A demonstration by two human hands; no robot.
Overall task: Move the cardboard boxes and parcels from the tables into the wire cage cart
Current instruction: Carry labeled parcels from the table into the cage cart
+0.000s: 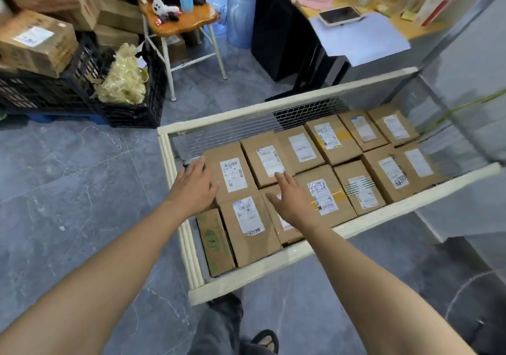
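The wire cage cart (276, 265) with a cream frame stands in front of me, seen from above. Several brown cardboard boxes with white shipping labels lie packed in two rows inside it. My left hand (195, 187) is over the cart's left end, fingers straight, at the edge of a labelled box (232, 173). My right hand (293, 201) hovers flat with spread fingers over a box in the near row (284, 227). Neither hand holds anything. A box with green print (215, 242) stands on edge at the near left corner.
Black plastic crates (68, 91) with stacked cartons (35, 45) stand at the left. A wooden stool (178, 23) carries a bottle and a toy. A desk (353, 31) with a scale is behind the cart. Grey tiled floor lies to the left.
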